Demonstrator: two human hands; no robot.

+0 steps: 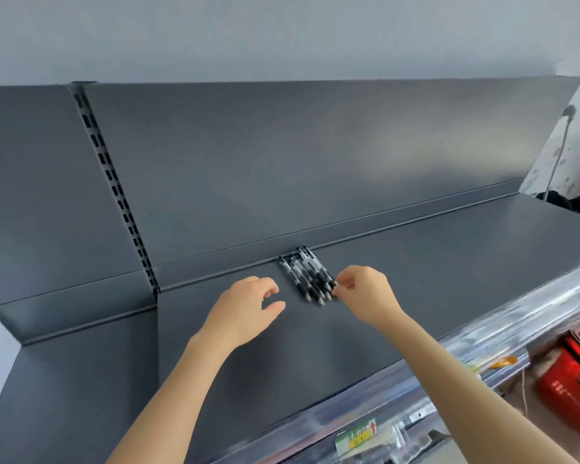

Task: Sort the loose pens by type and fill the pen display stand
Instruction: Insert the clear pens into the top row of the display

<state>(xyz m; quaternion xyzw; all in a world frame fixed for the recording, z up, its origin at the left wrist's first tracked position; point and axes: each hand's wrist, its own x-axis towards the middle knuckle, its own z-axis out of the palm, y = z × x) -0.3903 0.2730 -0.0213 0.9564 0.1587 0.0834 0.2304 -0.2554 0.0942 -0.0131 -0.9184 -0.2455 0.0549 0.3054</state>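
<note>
A: Where are the pens [307,274]?

B: Dead ahead at twelve o'clock, flat on the grey shelf [449,262], with their far ends against the foot of the back panel [315,162]. They lie side by side in a tight row. The long axis runs from eleven o'clock at the far end to five o'clock at the tips.

A: Which hand is nearer?

B: The right hand [365,293]. Its thumb and forefinger are pinched together on the near end of the rightmost pen, so the rest of the row sits at its ten o'clock. The left hand [245,306] hovers just beside the row, which is at its two o'clock. Its fingers are loosely curled, the thumb is apart, and it holds nothing.

A: What do they look like?

B: Clear barrels, black grips near the tips and black clips at the far end. They seem to be one type, though it's too small to be sure. I'd draw them back along five o'clock. I can't see a stand.
</note>
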